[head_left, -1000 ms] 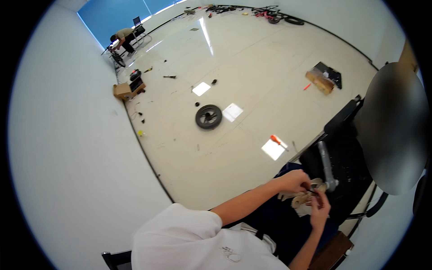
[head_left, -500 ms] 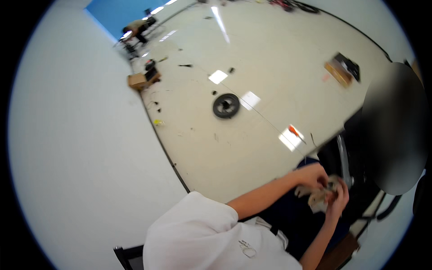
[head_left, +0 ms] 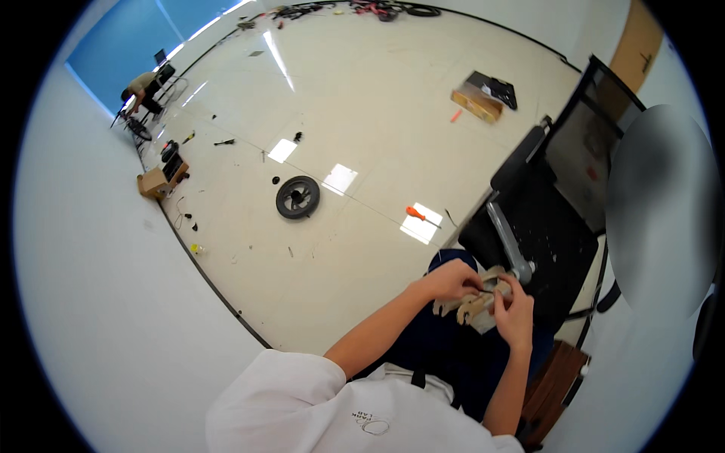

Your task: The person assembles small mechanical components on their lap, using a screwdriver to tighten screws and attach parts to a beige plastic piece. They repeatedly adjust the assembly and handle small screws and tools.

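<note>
Over my dark-trousered lap lies a beige part with two notched prongs (head_left: 470,308), shaped like a fork. My left hand (head_left: 453,279) reaches over its upper end, fingers bent into a pinch near a small dark piece (head_left: 487,291). From the other side my right hand (head_left: 515,311) is curled against the beige part, thumb and fingertips meeting close to the left fingertips. The small piece is too tiny to name, and the fingers partly cover it. Just beyond the hands, a grey bar with a rounded end (head_left: 507,243) lies alongside a black chair.
The black mesh chair (head_left: 540,234) stands close on my right, a brown wooden box (head_left: 555,381) below it. On the floor ahead are an orange screwdriver (head_left: 415,214), a black wheel (head_left: 297,198) and cartons (head_left: 477,103). At the far left a person (head_left: 141,87) bends over a bike.
My view has turned right, so floor items sit further left and more of the chair shows. Both hands stay together at the beige part, now less blurred.
</note>
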{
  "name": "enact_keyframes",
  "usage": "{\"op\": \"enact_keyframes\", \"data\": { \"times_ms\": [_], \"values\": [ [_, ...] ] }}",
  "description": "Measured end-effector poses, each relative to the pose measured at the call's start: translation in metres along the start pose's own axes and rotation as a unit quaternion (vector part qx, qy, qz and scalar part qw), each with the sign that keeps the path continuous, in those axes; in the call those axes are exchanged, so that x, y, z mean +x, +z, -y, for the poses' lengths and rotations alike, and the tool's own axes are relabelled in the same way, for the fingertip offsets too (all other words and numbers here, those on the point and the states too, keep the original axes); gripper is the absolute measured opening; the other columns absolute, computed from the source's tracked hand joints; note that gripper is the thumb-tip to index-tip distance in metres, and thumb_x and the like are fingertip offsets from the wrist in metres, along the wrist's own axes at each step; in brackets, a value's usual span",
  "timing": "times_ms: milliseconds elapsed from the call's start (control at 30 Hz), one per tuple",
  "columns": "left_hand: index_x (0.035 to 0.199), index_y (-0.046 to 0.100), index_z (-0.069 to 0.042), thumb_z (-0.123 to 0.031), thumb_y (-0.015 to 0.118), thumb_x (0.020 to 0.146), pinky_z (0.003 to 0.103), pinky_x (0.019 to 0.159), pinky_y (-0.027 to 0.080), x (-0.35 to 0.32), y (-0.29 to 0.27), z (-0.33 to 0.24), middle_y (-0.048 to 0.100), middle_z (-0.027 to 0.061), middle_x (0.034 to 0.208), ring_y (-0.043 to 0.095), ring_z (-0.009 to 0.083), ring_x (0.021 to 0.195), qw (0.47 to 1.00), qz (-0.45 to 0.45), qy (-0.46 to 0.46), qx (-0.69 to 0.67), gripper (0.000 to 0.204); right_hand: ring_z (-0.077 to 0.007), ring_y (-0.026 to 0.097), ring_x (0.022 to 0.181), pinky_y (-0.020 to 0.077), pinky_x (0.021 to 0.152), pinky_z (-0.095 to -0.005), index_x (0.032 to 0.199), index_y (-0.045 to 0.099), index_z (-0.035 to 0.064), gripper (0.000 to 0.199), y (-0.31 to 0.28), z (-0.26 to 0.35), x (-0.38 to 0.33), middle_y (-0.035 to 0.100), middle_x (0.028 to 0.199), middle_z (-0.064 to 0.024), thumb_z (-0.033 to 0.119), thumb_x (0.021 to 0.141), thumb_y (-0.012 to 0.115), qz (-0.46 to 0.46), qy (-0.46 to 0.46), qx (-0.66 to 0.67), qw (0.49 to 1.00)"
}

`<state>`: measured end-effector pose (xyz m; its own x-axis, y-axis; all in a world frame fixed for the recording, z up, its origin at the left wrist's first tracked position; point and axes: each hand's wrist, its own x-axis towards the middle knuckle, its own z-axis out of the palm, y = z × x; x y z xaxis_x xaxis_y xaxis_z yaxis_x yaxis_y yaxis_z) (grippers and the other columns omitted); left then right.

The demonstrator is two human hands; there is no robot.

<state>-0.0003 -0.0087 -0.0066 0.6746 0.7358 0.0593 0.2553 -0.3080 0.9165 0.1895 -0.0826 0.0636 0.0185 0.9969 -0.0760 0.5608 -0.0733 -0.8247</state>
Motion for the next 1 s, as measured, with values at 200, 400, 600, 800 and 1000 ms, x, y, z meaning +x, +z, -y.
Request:
{"op": "enact_keyframes", "data": {
  "times_ms": [200, 400, 600, 800, 1000],
  "values": [
    [0.100, 0.074, 0.000, -0.006, 0.073, 0.082, 0.034, 0.073, 0.054, -0.008, -0.004, 0.005, 0.073, 0.0162, 0.086, 0.070, 0.0270, 0.078, 0.999, 0.006, -0.001, -0.036, 0.019, -0.0144, 0.069, 0.069, 0.0551, 0.066, -0.0275, 0.111, 0.068, -0.0054, 0.022, 0.018, -0.021, -0.011, 0.070, 0.076, -0.0112, -0.001, 0.090, 0.061, 0.024, -0.062, 0.088, 0.994],
    [0.103, 0.076, -0.003, -0.010, 0.074, 0.080, 0.035, 0.077, 0.055, 0.009, 0.000, 0.026, 0.074, 0.0178, 0.094, 0.072, 0.0268, 0.085, 0.999, 0.022, 0.040, -0.004, 0.024, -0.0201, 0.071, 0.087, 0.0551, 0.077, -0.0309, 0.107, 0.073, 0.0005, 0.025, -0.008, -0.031, 0.005, 0.072, 0.097, -0.0131, 0.000, 0.082, 0.069, 0.014, -0.133, -0.014, 0.991],
    [0.101, 0.075, 0.001, -0.007, 0.071, 0.084, 0.032, 0.074, 0.056, 0.004, -0.009, 0.008, 0.075, 0.0151, 0.086, 0.073, 0.0202, 0.079, 0.997, 0.034, -0.061, -0.013, 0.019, -0.0161, 0.065, 0.063, 0.0505, 0.059, -0.0290, 0.095, 0.074, 0.0020, 0.013, 0.005, -0.022, 0.019, 0.067, 0.072, -0.0082, 0.011, 0.087, 0.069, -0.059, -0.109, 0.001, 0.992],
    [0.102, 0.076, 0.000, -0.003, 0.065, 0.087, 0.029, 0.079, 0.056, 0.008, -0.012, -0.004, 0.076, 0.0102, 0.092, 0.071, 0.0158, 0.082, 0.994, 0.018, -0.088, -0.066, 0.019, -0.0090, 0.062, 0.056, 0.0494, 0.055, -0.0229, 0.107, 0.072, -0.0001, 0.020, 0.015, -0.039, 0.025, 0.066, 0.066, -0.0043, 0.007, 0.092, 0.062, -0.038, 0.118, 0.357, 0.926],
    [0.100, 0.076, 0.001, -0.003, 0.069, 0.085, 0.031, 0.079, 0.058, 0.004, -0.011, 0.003, 0.075, 0.0125, 0.089, 0.072, 0.0209, 0.081, 0.996, 0.033, -0.054, -0.057, 0.017, -0.0122, 0.068, 0.068, 0.0549, 0.066, -0.0261, 0.104, 0.071, -0.0029, 0.018, 0.015, -0.046, 0.012, 0.071, 0.077, -0.0077, 0.012, 0.095, 0.066, -0.003, 0.052, 0.296, 0.954]
  ]
}}
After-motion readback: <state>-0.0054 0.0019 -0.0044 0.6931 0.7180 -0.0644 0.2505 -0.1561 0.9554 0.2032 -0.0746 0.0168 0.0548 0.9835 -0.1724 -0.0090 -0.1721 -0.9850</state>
